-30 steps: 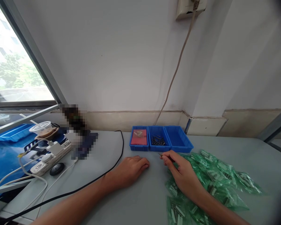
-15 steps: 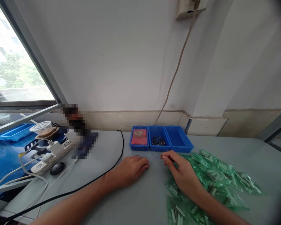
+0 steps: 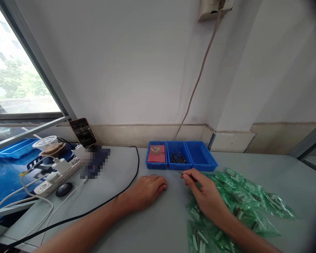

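My right hand point(image 3: 201, 188) is closed in a pinch on a small dark metal screw point(image 3: 181, 173), just in front of the blue bins. Palm down on the table, my left hand point(image 3: 149, 189) has its fingers curled under, and whatever may be in them is hidden. The middle blue bin point(image 3: 179, 167) holds a heap of small dark screws point(image 3: 178, 157). In the left blue bin point(image 3: 156, 166) lies a red card point(image 3: 157, 157) with a small clear bag on it. The right blue bin point(image 3: 201, 156) shows a bare bottom. Green plastic bags point(image 3: 242, 196) of metal and pale parts lie beneath and beside my right forearm.
A black cable point(image 3: 100, 205) crosses the grey table point(image 3: 158, 228) by my left forearm. At left are a power strip point(image 3: 46, 188) with plugs, a black mouse point(image 3: 64, 189), a propped phone point(image 3: 83, 132) and a lidded cup point(image 3: 46, 142). A wall cord point(image 3: 200, 75) hangs behind the bins.
Both hands stay almost still, the right one still pinching the screw. The phone at the back left was blurred out before and now shows plainly.
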Demonstrator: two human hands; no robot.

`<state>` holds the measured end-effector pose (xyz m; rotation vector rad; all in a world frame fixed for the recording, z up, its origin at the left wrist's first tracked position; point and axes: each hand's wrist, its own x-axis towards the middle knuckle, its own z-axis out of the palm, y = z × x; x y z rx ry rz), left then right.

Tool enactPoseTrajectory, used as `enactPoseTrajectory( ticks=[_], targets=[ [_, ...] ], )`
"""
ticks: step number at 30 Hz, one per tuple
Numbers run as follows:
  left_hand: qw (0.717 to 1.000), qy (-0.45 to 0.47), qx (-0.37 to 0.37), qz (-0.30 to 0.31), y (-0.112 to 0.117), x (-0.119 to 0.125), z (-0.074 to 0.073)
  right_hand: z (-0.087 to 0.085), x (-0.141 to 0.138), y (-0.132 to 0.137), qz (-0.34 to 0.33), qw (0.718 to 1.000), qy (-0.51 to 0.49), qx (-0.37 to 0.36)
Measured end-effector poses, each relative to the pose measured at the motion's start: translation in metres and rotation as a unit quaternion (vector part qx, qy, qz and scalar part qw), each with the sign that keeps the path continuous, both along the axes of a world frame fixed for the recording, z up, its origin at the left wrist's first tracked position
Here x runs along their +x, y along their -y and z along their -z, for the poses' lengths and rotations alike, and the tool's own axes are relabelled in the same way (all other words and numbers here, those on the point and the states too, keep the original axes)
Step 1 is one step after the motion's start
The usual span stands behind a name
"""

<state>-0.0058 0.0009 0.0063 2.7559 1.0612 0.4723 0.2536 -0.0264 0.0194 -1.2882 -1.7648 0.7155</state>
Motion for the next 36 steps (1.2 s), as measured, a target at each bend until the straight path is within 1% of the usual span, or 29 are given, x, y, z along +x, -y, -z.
enactPoseTrajectory(
  ticks=[6, 15, 19, 24, 31, 36],
  targets=[
    [1.000, -0.003, -0.014, -0.004, 0.0005, 0.0009, -0.0030, -0.0007, 0.0005, -0.0001, 0.000, 1.000, 0.006, 0.009],
    [1.000, -0.008, -0.004, -0.007, 0.0013, 0.0017, -0.0041, 0.0000, 0.0003, -0.0007, -0.002, 1.000, 0.007, 0.007],
    [1.000, -0.008, -0.007, -0.001, 0.0016, 0.0014, -0.0039, -0.0005, 0.0004, -0.0002, -0.004, 1.000, 0.006, 0.020],
    [1.000, -0.004, -0.001, 0.001, 0.0009, 0.0010, -0.0025, -0.0007, 0.0006, 0.0011, -0.002, 1.000, 0.013, 0.012],
    [1.000, -0.004, -0.005, -0.001, 0.0027, 0.0028, -0.0076, -0.0001, -0.0002, -0.0004, -0.001, 1.000, 0.012, 0.013],
    [1.000, -0.006, -0.003, -0.003, 0.0023, 0.0023, -0.0067, -0.0004, -0.0002, 0.0002, -0.003, 1.000, 0.006, 0.010]
  ],
)
